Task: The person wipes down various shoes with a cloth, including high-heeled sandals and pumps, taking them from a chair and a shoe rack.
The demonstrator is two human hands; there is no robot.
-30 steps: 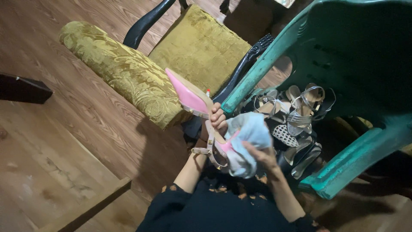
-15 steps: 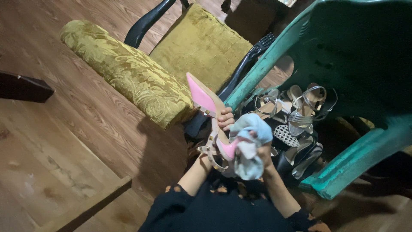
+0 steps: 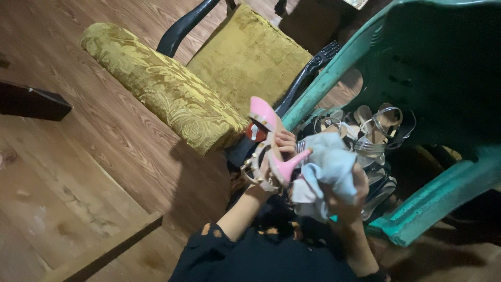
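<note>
At frame centre I have the left hand (image 3: 282,146) closed around a pink heel (image 3: 269,141), its stiletto pointing right. My right hand (image 3: 347,190) grips a pale cloth (image 3: 326,167) bunched just beside the stiletto. Risk: cloth may snag on the studded straps (image 3: 255,175), twisting the shoe loose onto the sandals (image 3: 373,136) under the green chair (image 3: 417,62).

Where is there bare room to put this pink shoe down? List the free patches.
Free: the wooden floor between the gold cushion and the dark box, running to the wooden ledge. Crowded: under the green chair, where the pile of sandals sits, right beside the left hand holding the pink heeled shoe and the right hand gripping the cloth.
</note>
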